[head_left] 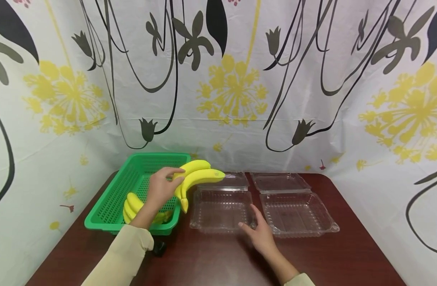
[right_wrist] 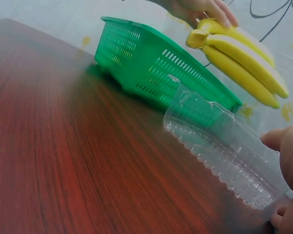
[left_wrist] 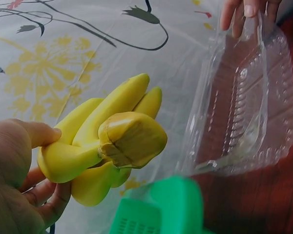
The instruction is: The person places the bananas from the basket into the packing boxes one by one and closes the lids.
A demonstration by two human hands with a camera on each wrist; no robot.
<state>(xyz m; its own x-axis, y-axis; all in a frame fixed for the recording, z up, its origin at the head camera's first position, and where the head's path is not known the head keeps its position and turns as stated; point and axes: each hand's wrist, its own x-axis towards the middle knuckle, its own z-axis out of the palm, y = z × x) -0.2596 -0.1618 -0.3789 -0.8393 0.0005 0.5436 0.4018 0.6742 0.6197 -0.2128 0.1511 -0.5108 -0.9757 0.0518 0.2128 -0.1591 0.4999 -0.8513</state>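
My left hand (head_left: 162, 187) holds a bunch of yellow bananas (head_left: 203, 177) above the right rim of the green basket. In the left wrist view, the thumb lies on top of the bananas (left_wrist: 110, 105) and the other fingers curl beneath, with the thick stem end facing the camera. My right hand (head_left: 262, 234) is at the right side of the left clear plastic container (head_left: 218, 229), thumb and fingers about its rim. Its thumb in the right wrist view meets the upper edge of the container (right_wrist: 215, 146). The container's hinged lid (head_left: 232, 179) lies back, unfolded.
Another bunch of bananas (head_left: 132, 204) lies in the green basket (head_left: 109, 174) on the left. A second clear container (head_left: 297, 234), lid folded back, stands at the right. A small black object (head_left: 159, 249) sits before the basket. Patterned cloth (head_left: 236, 147) hangs behind the table.
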